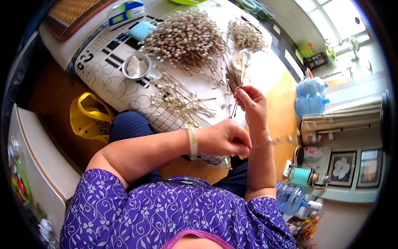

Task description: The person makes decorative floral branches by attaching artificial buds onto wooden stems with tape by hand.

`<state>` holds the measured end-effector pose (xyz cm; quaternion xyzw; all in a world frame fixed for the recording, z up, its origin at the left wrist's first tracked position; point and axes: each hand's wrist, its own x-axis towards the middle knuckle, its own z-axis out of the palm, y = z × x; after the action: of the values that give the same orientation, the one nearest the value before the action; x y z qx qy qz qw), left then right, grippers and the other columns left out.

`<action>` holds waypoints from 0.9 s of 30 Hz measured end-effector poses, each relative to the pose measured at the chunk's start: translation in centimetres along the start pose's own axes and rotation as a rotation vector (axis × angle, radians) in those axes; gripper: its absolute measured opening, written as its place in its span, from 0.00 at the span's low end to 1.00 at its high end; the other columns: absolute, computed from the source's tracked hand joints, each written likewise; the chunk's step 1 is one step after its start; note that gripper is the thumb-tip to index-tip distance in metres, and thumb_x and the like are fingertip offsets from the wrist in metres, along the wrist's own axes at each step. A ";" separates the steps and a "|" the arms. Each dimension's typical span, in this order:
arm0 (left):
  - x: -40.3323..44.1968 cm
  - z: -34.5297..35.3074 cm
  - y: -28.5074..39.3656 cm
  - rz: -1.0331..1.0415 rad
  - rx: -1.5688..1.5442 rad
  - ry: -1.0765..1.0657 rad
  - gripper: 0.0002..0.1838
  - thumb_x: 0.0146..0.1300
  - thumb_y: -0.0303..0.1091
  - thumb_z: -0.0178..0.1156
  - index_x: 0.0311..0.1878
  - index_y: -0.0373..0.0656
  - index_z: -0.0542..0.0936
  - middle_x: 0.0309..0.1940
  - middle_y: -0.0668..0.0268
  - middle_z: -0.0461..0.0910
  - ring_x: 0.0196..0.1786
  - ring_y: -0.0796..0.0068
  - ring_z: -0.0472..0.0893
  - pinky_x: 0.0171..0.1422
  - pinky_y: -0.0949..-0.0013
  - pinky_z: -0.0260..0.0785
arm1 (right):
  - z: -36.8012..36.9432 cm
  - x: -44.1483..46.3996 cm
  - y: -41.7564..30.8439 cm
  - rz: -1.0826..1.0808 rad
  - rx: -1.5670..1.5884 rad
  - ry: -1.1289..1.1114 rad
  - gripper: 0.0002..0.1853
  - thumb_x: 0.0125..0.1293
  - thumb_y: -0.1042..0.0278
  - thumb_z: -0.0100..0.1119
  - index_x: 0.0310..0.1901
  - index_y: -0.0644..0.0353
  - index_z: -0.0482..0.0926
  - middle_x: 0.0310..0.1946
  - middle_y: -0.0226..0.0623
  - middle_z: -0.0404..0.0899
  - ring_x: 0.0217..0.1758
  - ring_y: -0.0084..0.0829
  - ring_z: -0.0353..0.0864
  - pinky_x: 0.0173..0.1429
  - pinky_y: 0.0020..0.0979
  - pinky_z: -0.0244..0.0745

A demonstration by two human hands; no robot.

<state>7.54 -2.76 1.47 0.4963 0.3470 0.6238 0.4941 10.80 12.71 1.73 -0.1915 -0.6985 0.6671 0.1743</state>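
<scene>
Stems (233, 79): pinched in the right hand (253, 103), at its fingertips.
Left hand (227, 139): fingers curled; cannot tell whether it grips anything.
Budded twigs (184, 39): heaped beyond both hands.

cup (137, 77) left of stem bundle (186, 39)

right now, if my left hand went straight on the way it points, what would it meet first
Probably your own right forearm, next in line past the curled fingers of your left hand; depth is unclear, so it might pass over or under instead.
</scene>
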 end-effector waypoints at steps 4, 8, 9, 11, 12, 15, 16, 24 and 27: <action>0.5 -3.1 -0.5 -0.090 0.132 0.303 0.04 0.58 0.24 0.56 0.35 0.34 0.76 0.26 0.69 0.76 0.30 0.83 0.74 0.36 0.80 0.68 | -3.6 -0.9 0.9 -0.053 0.205 0.070 0.06 0.59 0.70 0.56 0.35 0.62 0.77 0.25 0.32 0.79 0.24 0.16 0.72 0.27 0.15 0.63; 1.1 -5.1 -0.9 -0.194 0.130 0.461 0.05 0.59 0.26 0.55 0.33 0.34 0.77 0.29 0.67 0.77 0.32 0.83 0.74 0.39 0.79 0.69 | -4.7 -1.2 1.6 -0.052 0.330 0.073 0.06 0.60 0.69 0.56 0.35 0.61 0.76 0.27 0.34 0.80 0.25 0.18 0.74 0.27 0.16 0.63; 1.3 -5.3 -1.1 -0.180 0.111 0.452 0.05 0.59 0.26 0.55 0.33 0.34 0.77 0.32 0.64 0.77 0.34 0.82 0.75 0.42 0.78 0.69 | -4.7 -1.1 1.5 -0.055 0.331 0.040 0.06 0.60 0.69 0.56 0.36 0.61 0.76 0.27 0.34 0.80 0.26 0.18 0.75 0.27 0.16 0.64; 1.8 -5.2 -1.6 -0.173 0.097 0.434 0.05 0.59 0.26 0.55 0.33 0.34 0.77 0.36 0.62 0.78 0.37 0.81 0.76 0.44 0.78 0.70 | -4.8 -1.0 1.6 -0.058 0.335 0.039 0.06 0.60 0.69 0.56 0.36 0.61 0.76 0.27 0.34 0.80 0.26 0.18 0.75 0.27 0.16 0.64; 2.0 -4.9 -1.9 -0.157 0.017 0.399 0.05 0.59 0.26 0.55 0.34 0.34 0.77 0.39 0.60 0.77 0.40 0.79 0.76 0.46 0.76 0.69 | -4.8 -0.9 1.7 -0.053 0.331 0.001 0.06 0.60 0.70 0.56 0.36 0.61 0.76 0.27 0.34 0.80 0.26 0.18 0.75 0.27 0.16 0.64; 2.0 -4.4 -2.3 -0.159 -0.087 0.330 0.05 0.59 0.26 0.55 0.35 0.35 0.78 0.46 0.55 0.75 0.46 0.74 0.76 0.50 0.72 0.70 | -4.4 -1.0 2.1 -0.051 0.338 -0.046 0.06 0.60 0.70 0.56 0.36 0.62 0.76 0.28 0.34 0.80 0.26 0.17 0.75 0.27 0.17 0.65; 2.0 -4.1 -2.3 -0.176 -0.124 0.323 0.06 0.59 0.26 0.55 0.37 0.34 0.78 0.45 0.55 0.76 0.46 0.73 0.76 0.50 0.72 0.70 | -4.3 -1.1 2.2 -0.041 0.339 -0.061 0.06 0.59 0.70 0.56 0.36 0.62 0.76 0.28 0.34 0.80 0.27 0.17 0.75 0.28 0.17 0.66; 2.1 -3.5 -2.7 -0.129 0.044 0.451 0.08 0.58 0.26 0.56 0.39 0.32 0.78 0.30 0.63 0.80 0.33 0.81 0.78 0.39 0.78 0.72 | -3.7 -1.2 1.8 -0.013 0.290 -0.108 0.06 0.59 0.69 0.57 0.36 0.61 0.77 0.28 0.33 0.79 0.29 0.20 0.77 0.30 0.20 0.69; 2.0 -3.4 -2.6 -0.104 0.058 0.493 0.07 0.58 0.24 0.56 0.39 0.32 0.78 0.30 0.63 0.80 0.34 0.80 0.78 0.40 0.77 0.72 | -3.3 -1.4 1.1 0.006 0.263 -0.082 0.06 0.59 0.69 0.58 0.34 0.61 0.78 0.25 0.32 0.79 0.28 0.19 0.77 0.29 0.20 0.69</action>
<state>4.91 0.07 -1.28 0.3245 0.4997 0.6897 0.4115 13.69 14.88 0.76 -0.1417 -0.6112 0.7605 0.1672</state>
